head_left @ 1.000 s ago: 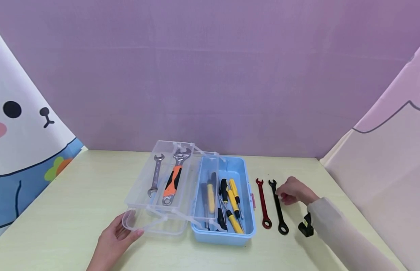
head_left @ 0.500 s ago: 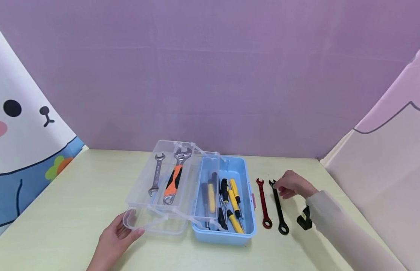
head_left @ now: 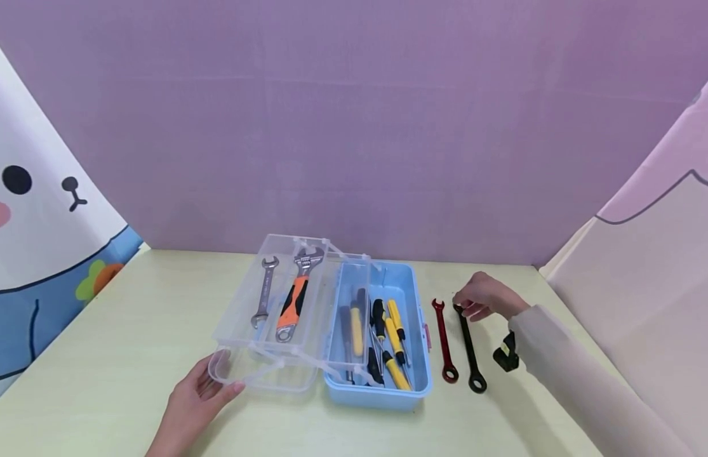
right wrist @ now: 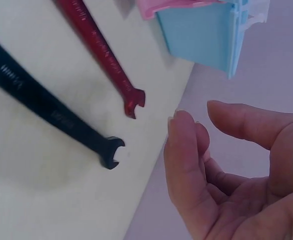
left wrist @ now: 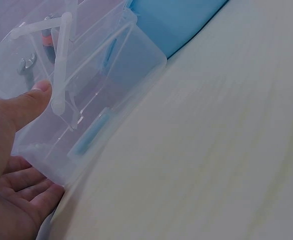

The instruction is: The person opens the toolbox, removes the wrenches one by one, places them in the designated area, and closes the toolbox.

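Note:
My left hand [head_left: 193,406] holds the front edge of the toolbox's clear lid [left wrist: 121,70], thumb above and fingers below. The blue toolbox [head_left: 376,398] stands open, with several yellow-and-black screwdrivers [head_left: 396,371] inside. Its clear tray [head_left: 239,327], swung out to the left, bears an orange-and-black adjustable wrench [head_left: 293,308] and a silver open-end wrench [head_left: 266,285]. Over the upper end of a black combination wrench [head_left: 470,346] hovers my right hand [head_left: 485,296]. Thumb and fingers are apart with nothing between them in the right wrist view. A red combination wrench [right wrist: 104,55] lies alongside the black one.
The pale yellow table [head_left: 131,330] ends at a purple backdrop [head_left: 354,127]. A pink latch [head_left: 427,336] sits on the toolbox's right side. A black camera [head_left: 506,355] is worn at my right wrist. Cloth with a cartoon print [head_left: 39,209] hangs at the left.
My right hand has moved away from me and slightly left, from the black wrench's shaft up to its open jaw end. The wrenches and my left hand have stayed in place.

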